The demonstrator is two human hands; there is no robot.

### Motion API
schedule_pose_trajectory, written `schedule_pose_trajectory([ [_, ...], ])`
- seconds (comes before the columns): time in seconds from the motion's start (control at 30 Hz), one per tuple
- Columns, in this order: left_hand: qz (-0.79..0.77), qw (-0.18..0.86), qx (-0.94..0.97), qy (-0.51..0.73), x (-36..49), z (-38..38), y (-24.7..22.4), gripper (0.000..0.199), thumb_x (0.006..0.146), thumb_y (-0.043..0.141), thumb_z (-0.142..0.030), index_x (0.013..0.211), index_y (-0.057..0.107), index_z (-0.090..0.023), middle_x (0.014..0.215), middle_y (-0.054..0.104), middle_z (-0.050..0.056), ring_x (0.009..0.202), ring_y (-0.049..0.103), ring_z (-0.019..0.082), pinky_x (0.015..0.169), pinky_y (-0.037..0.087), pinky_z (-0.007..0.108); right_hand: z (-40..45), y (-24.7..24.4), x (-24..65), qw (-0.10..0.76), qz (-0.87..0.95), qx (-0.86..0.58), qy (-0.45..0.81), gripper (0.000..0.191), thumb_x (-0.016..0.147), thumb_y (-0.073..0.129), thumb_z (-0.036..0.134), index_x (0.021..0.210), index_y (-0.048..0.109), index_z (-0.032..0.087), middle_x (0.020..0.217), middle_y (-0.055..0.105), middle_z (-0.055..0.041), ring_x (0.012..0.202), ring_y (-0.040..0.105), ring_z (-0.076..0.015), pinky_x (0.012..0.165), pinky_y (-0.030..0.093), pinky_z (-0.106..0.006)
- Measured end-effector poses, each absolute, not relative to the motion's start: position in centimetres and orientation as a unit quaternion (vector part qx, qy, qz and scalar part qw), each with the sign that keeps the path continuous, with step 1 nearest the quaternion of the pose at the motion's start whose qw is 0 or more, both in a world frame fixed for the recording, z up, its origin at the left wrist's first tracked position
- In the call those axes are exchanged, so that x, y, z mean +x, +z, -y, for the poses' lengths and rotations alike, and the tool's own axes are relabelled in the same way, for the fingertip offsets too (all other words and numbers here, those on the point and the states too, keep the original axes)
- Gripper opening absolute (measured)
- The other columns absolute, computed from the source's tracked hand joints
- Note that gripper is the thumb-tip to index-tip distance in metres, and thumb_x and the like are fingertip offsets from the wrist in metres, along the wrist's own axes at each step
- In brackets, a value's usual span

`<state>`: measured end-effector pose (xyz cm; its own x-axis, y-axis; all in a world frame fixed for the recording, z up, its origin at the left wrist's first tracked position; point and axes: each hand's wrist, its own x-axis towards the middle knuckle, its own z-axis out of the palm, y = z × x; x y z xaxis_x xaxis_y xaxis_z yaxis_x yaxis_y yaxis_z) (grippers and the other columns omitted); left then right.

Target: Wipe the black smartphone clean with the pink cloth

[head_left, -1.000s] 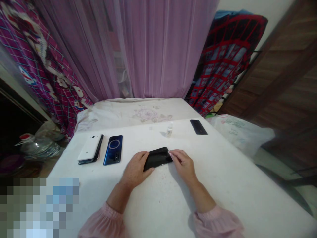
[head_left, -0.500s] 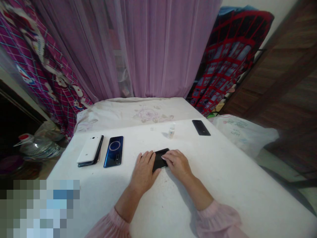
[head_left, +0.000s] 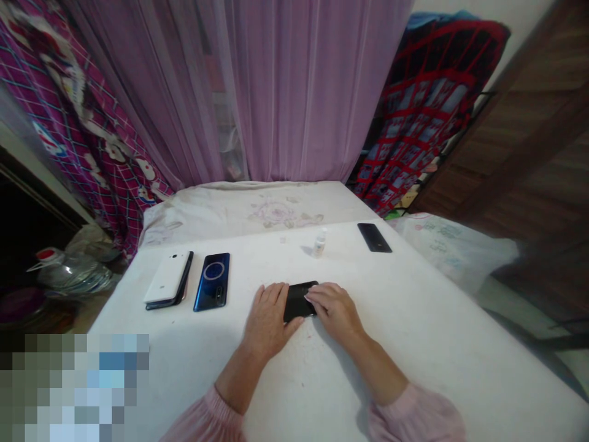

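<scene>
Pink sleeves (head_left: 416,414) are framing two bare hands at work on a white-covered table (head_left: 414,344). The left hand (head_left: 270,319) is gripping a black phone (head_left: 298,302) lying flat between the hands, its fingers reaching over the far side and its thumb lying along the near edge, seemingly bracing it against sliding. The right hand (head_left: 338,310) is bunching its fingertips over the phone's right end; whether they are pinching anything small is impossible to tell. Left of the left hand, a blue phone (head_left: 211,281) is lying beside a white-topped stack of phones (head_left: 168,279), apparently piled to save room. Beyond the hands, a small bottle (head_left: 319,244) is standing upright, probably within easy reach, while a dark handset (head_left: 374,237) is lying farther off, ahead and right of the right hand. Purple curtains (head_left: 299,92) are hanging behind.
</scene>
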<state>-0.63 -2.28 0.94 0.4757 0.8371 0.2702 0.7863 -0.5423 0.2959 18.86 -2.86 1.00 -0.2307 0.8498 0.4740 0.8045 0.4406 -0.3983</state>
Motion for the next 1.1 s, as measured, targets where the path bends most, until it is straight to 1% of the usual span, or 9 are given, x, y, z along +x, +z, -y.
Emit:
schedule_pose_trajectory([
  [0.1,-0.481,0.068,0.85,0.206,-0.5,2.3,0.9,0.067,0.084,0.061,-0.049,0.134,0.04,-0.011,0.13,0.053,0.017,0.122,0.048,0.032,0.11,0.028,0.053,3.8,0.9,19.1,0.33,0.783,-0.526,0.04,0.021,0.087,0.057,0.016,0.093,0.073,0.028,0.097,0.071,-0.0031,0.093,0.058,-0.0203,0.081,0.047,-0.036],
  [0.23,-0.494,0.066,0.837,0.225,-0.2,2.2,1.0,0.059,0.083,0.062,-0.047,0.13,0.043,-0.016,0.123,0.056,0.014,0.117,0.051,0.032,0.107,0.03,0.055,2.2,0.8,18.8,0.322,0.767,-0.553,0.046,0.019,0.086,0.058,0.017,0.088,0.074,0.028,0.091,0.069,-0.0031,0.088,0.058,-0.0202,0.078,0.047,-0.036],
  [0.33,-0.494,0.064,0.836,0.232,-0.1,2.2,1.2,0.057,0.082,0.063,-0.047,0.127,0.044,-0.017,0.121,0.056,0.013,0.114,0.052,0.032,0.106,0.032,0.055,0.1,0.6,18.2,0.321,0.745,-0.583,0.039,0.02,0.085,0.057,0.015,0.09,0.073,0.026,0.089,0.07,-0.004,0.087,0.058,-0.0213,0.079,0.047,-0.037],
  [0.47,-0.493,0.061,0.836,0.233,-0.1,2.2,1.2,0.059,0.08,0.065,-0.046,0.127,0.045,-0.016,0.123,0.055,0.015,0.115,0.051,0.033,0.106,0.033,0.054,-0.6,0.5,17.9,0.331,0.729,-0.598,0.035,0.02,0.086,0.056,0.015,0.09,0.073,0.025,0.089,0.07,-0.0049,0.087,0.058,-0.0219,0.079,0.047,-0.037],
  [0.53,-0.492,0.06,0.836,0.233,-0.2,2.2,1.1,0.059,0.081,0.064,-0.048,0.127,0.044,-0.017,0.126,0.054,0.016,0.118,0.05,0.033,0.104,0.033,0.054,0.2,0.5,18.1,0.334,0.735,-0.588,0.038,0.018,0.087,0.056,0.018,0.087,0.073,0.025,0.089,0.069,-0.0046,0.087,0.058,-0.0215,0.08,0.047,-0.037],
  [0.63,-0.494,0.061,0.837,0.229,-0.2,2.2,0.9,0.063,0.08,0.064,-0.052,0.128,0.044,-0.016,0.13,0.053,0.017,0.121,0.048,0.035,0.104,0.034,0.055,2.3,0.8,18.7,0.338,0.75,-0.567,0.052,0.016,0.087,0.057,0.022,0.086,0.072,0.026,0.09,0.069,-0.0043,0.086,0.059,-0.0206,0.08,0.047,-0.037],
  [0.77,-0.497,0.063,0.836,0.223,-0.3,2.2,0.6,0.067,0.078,0.067,-0.054,0.128,0.046,-0.014,0.132,0.052,0.018,0.124,0.046,0.035,0.106,0.032,0.055,4.2,1.2,19.3,0.322,0.766,-0.551,0.076,0.016,0.087,0.057,0.021,0.086,0.072,0.027,0.089,0.069,-0.0032,0.086,0.06,-0.0198,0.077,0.047,-0.036],
  [0.93,-0.496,0.066,0.836,0.227,-0.3,2.2,0.7,0.065,0.079,0.066,-0.052,0.128,0.045,-0.016,0.132,0.053,0.017,0.124,0.047,0.035,0.105,0.033,0.054,1.9,1.2,18.8,0.303,0.764,-0.567,0.057,0.016,0.086,0.058,0.021,0.084,0.072,0.027,0.086,0.069,-0.0027,0.085,0.059,-0.0197,0.077,0.045,-0.035],
  [1.1,-0.495,0.061,0.836,0.23,-0.3,2.2,0.8,0.064,0.079,0.065,-0.052,0.128,0.045,-0.017,0.132,0.053,0.017,0.122,0.048,0.035,0.104,0.034,0.055,-0.6,0.7,18.1,0.317,0.739,-0.594,0.034,0.017,0.086,0.057,0.02,0.088,0.073,0.026,0.085,0.07,-0.0036,0.084,0.059,-0.0201,0.077,0.045,-0.034],
])
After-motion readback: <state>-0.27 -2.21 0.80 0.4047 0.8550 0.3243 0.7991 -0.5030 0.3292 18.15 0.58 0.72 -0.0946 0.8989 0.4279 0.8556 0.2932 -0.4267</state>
